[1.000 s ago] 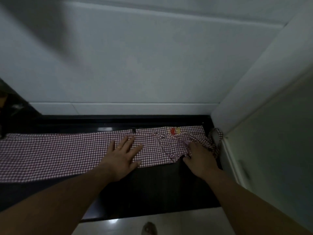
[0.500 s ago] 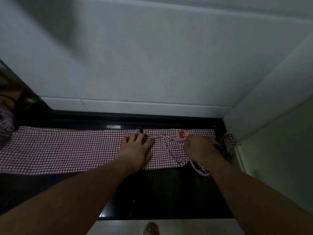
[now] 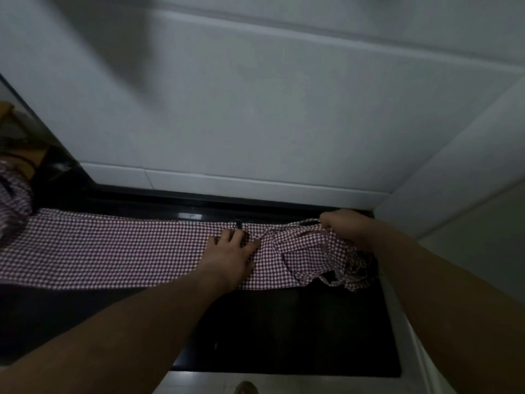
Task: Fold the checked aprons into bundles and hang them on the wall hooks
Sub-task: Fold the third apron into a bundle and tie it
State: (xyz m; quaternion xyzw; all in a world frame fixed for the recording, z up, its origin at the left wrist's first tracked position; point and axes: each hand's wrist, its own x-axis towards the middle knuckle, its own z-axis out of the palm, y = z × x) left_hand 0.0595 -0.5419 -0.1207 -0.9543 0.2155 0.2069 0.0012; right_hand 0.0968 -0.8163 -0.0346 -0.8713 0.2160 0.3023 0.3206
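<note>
The left hand [image 3: 230,253] lies flat on the apron [image 3: 113,251], fingers straight, pressing it down on the dark counter [image 3: 284,331]. The right hand [image 3: 345,227] is curled tight round the bunched-up end of the apron, close to the wall [image 3: 255,109]. The two hands are apart, with a wrinkled bit of the apron between them. The apron is a long strip. It runs from side to side along the counter, and most of it lies out flat to the left of both hands. Only the crumpled end is on the right. So the left hand is nearer the long flat part, and the right hand has the end that I think should be folded or rolled over toward the left. The light is dim, so I cannot tell if the right hand holds a strap or just the checked stuff. Another checked pile [image 3: 12,200] sits at the far left, just past the end of the apron. No hooks show here, so hanging looks a long way off.
</note>
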